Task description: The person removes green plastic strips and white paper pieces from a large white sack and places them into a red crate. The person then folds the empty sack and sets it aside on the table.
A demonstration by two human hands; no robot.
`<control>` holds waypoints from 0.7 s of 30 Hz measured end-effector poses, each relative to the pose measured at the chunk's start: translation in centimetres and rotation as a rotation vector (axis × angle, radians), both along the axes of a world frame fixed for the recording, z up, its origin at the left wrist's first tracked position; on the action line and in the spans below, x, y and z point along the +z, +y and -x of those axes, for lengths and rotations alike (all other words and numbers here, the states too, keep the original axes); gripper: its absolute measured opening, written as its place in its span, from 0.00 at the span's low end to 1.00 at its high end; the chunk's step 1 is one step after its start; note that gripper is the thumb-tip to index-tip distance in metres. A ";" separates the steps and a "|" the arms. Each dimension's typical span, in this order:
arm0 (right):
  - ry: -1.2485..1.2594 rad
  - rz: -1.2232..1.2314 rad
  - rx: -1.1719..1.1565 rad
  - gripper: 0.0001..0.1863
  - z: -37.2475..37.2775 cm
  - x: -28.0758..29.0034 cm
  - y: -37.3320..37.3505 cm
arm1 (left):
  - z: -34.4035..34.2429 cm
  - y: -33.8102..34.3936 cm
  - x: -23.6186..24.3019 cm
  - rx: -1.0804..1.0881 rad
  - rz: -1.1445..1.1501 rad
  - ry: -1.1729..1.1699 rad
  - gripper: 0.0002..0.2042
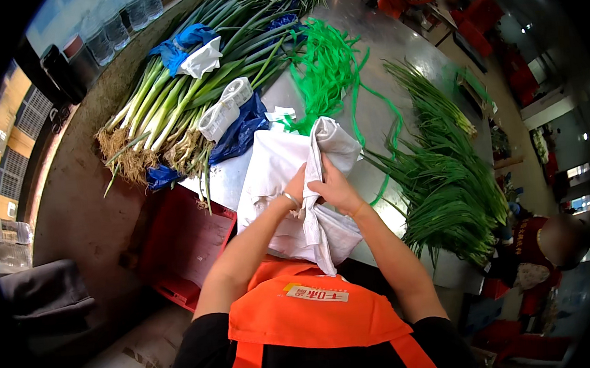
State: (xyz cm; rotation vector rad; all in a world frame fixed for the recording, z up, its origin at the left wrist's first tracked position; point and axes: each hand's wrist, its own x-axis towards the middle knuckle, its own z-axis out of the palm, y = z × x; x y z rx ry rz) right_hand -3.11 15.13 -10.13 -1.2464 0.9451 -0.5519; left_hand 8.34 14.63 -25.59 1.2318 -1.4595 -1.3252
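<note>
A white cloth (266, 165) lies bunched at the table's near edge, with a twisted fold running down its middle. My left hand (296, 186), with a pale bracelet at the wrist, is closed on the fold from its left side, the fingertips tucked under the fabric. From the right, my right hand (337, 189) grips the same fold with thumb and fingers. What lies under or inside the cloth is hidden. Just beyond it is a tangle of green plastic ties (321, 66). Beside that, a roll of white labels (225, 113) rests on a blue plastic bag (243, 129).
Rooted green onions (172, 97) are piled at the far left of the metal table (373, 35). Cut leafy greens (446, 187) lie along its right side. A red crate (189, 232) stands below on the left. Another person (536, 256) is at the right, beyond the greens.
</note>
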 end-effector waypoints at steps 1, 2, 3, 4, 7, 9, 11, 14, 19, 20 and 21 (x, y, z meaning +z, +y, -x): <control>0.014 0.016 -0.003 0.39 -0.3 0.2 0.2 | -1.2 -1.0 1.0 -0.034 0.149 -0.146 0.31; 0.012 0.025 -0.013 0.38 -0.9 0.6 0.7 | -2.5 -2.2 -0.4 -0.026 0.275 -0.364 0.32; 0.008 0.027 -0.050 0.38 -0.5 1.0 1.4 | -3.1 -3.0 0.8 -0.096 0.168 -0.392 0.32; 0.004 0.029 -0.090 0.38 -0.1 1.5 1.9 | -3.3 -3.9 2.1 -0.163 0.020 -0.433 0.32; -0.037 -0.034 -0.157 0.37 1.4 3.6 3.8 | -3.1 -4.4 4.9 -0.130 -0.096 -0.587 0.34; -0.131 0.010 -0.193 0.33 1.5 5.4 5.1 | -2.3 -4.6 3.7 -0.078 -0.053 -0.685 0.35; -0.139 0.029 -0.251 0.33 0.7 6.0 5.4 | -1.7 -4.6 3.8 -0.082 -0.038 -0.712 0.36; -0.182 -0.060 -0.257 0.35 -0.8 5.1 4.7 | -2.3 -4.6 2.3 -0.139 0.068 -0.721 0.36; -0.102 -0.104 -0.229 0.41 -3.7 4.9 3.4 | -6.9 2.6 8.2 -0.636 0.349 -1.003 0.28; -0.076 -0.115 -0.213 0.41 -4.7 5.0 3.0 | -7.7 5.7 6.0 -0.566 0.414 -0.908 0.26; -0.019 -0.115 -0.215 0.42 -5.8 4.9 2.4 | -8.4 8.2 5.3 -0.628 0.492 -0.966 0.27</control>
